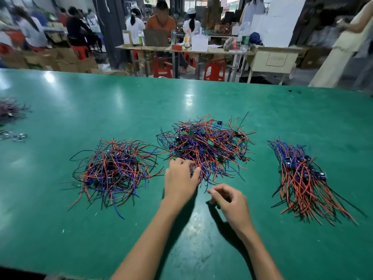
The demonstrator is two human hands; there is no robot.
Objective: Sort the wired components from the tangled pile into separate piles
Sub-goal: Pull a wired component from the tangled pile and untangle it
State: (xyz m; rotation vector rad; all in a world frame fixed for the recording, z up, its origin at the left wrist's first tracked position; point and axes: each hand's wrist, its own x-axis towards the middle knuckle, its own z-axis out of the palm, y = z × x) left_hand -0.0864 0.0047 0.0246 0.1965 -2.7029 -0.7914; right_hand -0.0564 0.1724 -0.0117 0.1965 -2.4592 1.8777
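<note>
A tangled pile (207, 146) of red, blue and black wired components with small green boards lies mid-table. A looser pile (115, 168) sits to its left. To the right lies a third pile (302, 178) with its wires roughly aligned. My left hand (179, 178) rests at the near edge of the middle pile, fingers reaching into the wires; whether it grips any is unclear. My right hand (230, 201) hovers just right of it over bare table, fingers loosely curled, thumb and forefinger close together, nothing visible between them.
The green table (201, 239) stretches wide around the piles. At the far left edge lie another wire bundle (11, 110) and some small metal parts (14, 136). Beyond the table, people sit at benches with red stools and cardboard boxes.
</note>
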